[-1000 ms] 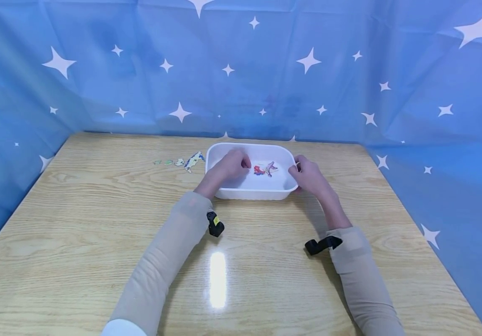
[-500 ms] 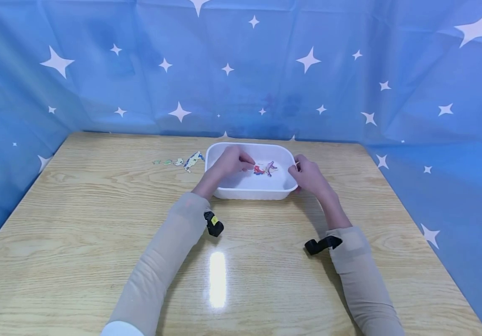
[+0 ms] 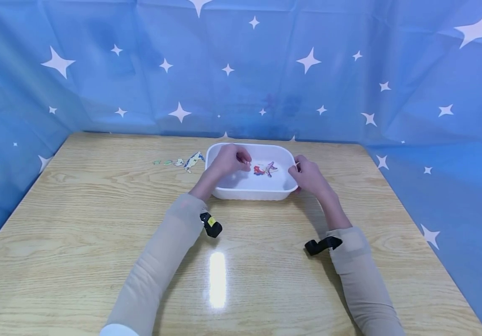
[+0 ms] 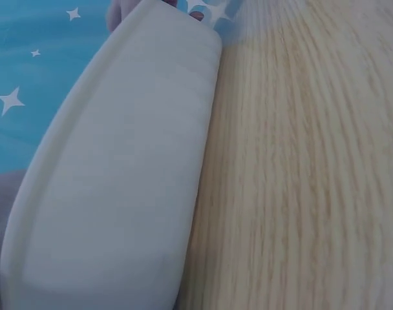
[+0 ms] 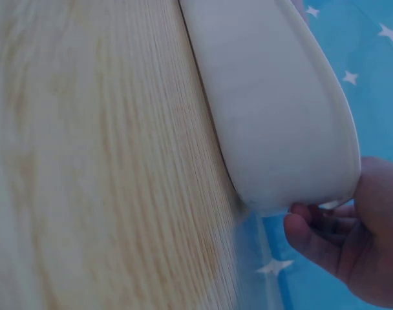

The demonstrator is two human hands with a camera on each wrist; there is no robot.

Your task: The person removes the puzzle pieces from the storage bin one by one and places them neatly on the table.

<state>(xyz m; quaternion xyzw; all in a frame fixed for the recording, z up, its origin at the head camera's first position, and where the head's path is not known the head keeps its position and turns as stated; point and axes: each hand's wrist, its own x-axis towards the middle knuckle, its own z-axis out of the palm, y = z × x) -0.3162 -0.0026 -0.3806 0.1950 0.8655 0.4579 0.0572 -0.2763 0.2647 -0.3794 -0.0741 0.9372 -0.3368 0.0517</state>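
Observation:
My left hand reaches over the near left rim into a white plastic tub. Its thumb and fingers pinch a small whitish-red piece, mostly hidden by the fingertips; I cannot tell its kind. To the right of these fingertips, on the tub floor, lie a red and blue cutout and a purplish one. My right hand grips the tub's right end, thumb at the rim, and fingers curl under it in the right wrist view. The left wrist view shows mainly the tub's outer wall.
Left of the tub, a row of flat cutouts lies on the wooden table: a larger cream and blue one, a small whitish one and little green ones. A blue star-patterned curtain hangs behind the table.
My left fingers reached right toward the red and blue cutout, then drew back left, with a small piece now showing at the fingertips. The right hand and tub stay put.

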